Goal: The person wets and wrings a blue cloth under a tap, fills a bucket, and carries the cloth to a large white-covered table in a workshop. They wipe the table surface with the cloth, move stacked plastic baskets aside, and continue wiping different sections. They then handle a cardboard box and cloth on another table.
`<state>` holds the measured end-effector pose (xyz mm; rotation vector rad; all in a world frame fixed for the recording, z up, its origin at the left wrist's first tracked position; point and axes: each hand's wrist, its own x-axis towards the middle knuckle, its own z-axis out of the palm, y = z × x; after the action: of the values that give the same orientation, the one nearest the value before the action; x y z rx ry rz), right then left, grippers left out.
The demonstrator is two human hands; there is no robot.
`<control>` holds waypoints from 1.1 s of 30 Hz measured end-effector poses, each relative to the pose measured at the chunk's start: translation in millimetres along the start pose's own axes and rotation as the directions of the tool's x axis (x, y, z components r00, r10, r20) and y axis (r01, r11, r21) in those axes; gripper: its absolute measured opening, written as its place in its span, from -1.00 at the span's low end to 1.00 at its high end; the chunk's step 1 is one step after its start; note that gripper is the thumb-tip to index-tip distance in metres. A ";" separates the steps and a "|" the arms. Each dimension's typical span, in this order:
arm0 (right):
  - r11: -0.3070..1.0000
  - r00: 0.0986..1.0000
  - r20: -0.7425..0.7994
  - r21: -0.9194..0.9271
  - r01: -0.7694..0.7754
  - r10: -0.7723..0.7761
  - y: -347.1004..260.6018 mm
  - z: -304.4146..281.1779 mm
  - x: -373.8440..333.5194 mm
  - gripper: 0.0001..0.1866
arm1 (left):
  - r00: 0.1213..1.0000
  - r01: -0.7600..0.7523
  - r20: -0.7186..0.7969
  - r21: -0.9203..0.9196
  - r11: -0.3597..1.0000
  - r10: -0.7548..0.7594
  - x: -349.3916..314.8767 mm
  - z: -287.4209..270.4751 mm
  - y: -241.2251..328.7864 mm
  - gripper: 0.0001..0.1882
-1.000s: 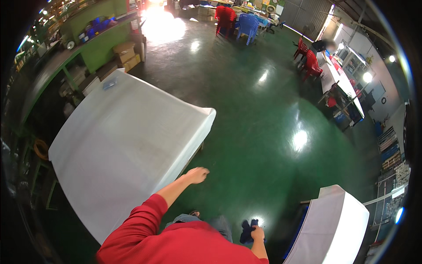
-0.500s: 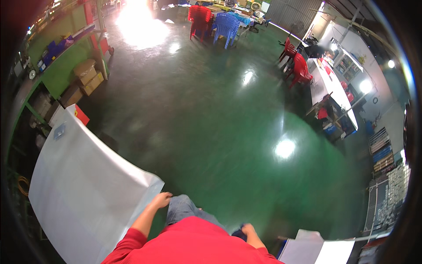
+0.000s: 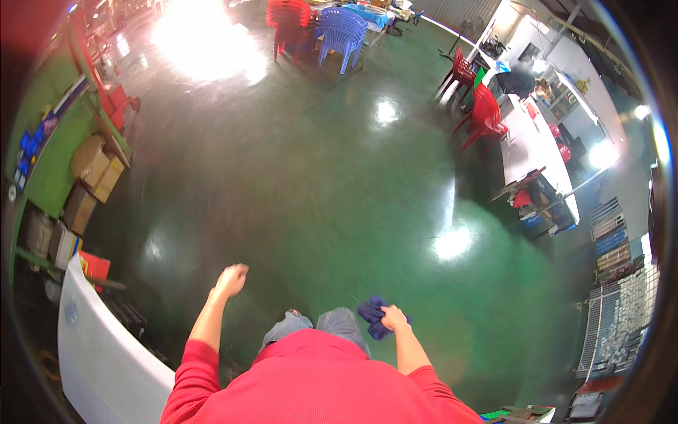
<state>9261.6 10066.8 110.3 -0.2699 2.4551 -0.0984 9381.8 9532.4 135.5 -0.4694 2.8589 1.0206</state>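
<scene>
My right hand (image 3: pixel 394 318) grips a crumpled dark blue cloth (image 3: pixel 374 316), which may be a glove or rag, held out in front of my right thigh. Its folds hang past my fingers on the left side. My left hand (image 3: pixel 232 280) is out ahead of my left leg, with its fingers curled in and nothing visible in them. A large curved white sheet or panel (image 3: pixel 106 353) stands at the lower left, apart from the left hand.
Green floor (image 3: pixel 296 184) stretches ahead. Cardboard boxes (image 3: pixel 99 166) sit by a green bench on the left. Red chairs (image 3: pixel 486 113) and a long white table (image 3: pixel 537 145), with a person (image 3: pixel 514 83) bending over it, are on the right. Stacked blue chairs (image 3: pixel 341 35) stand far ahead.
I have moved forward past the white sheet, which slides toward the lower left. My left hand has swung forward, away from its edge. The right hand and cloth have risen into fuller view.
</scene>
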 end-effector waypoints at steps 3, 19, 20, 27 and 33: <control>0.989 0.983 0.138 0.068 -0.129 0.118 35.3 10.5 43.5 -0.48 | 0.986 -0.114 -0.130 -0.068 0.991 0.104 192.5 -48.4 50.3 -0.72; 0.970 0.980 0.185 0.242 0.021 -0.067 6.9 -431.8 633.4 -0.50 | 0.620 0.782 0.385 -0.241 0.574 -0.683 392.3 21.2 -76.0 -0.74; 0.979 0.994 0.064 0.188 0.078 -0.092 -4.3 -473.7 675.5 -0.49 | 0.512 0.824 0.493 -0.051 0.564 -0.704 411.5 19.3 -77.1 -0.74; 0.974 0.972 -0.227 0.228 0.000 0.053 -4.9 -661.4 877.9 -0.50 | 0.601 0.213 0.485 0.668 0.712 -0.635 924.3 -20.3 -48.4 -0.61; 0.983 0.980 0.162 0.128 -0.134 0.112 68.8 -686.8 946.6 -0.66 | 0.967 -0.111 -0.249 -0.226 0.968 0.053 1489.8 -80.3 236.3 -0.67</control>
<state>8099.2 9929.3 61.0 -0.0614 2.2918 -0.1863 7895.5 9266.5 93.3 -0.5286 3.0000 1.4251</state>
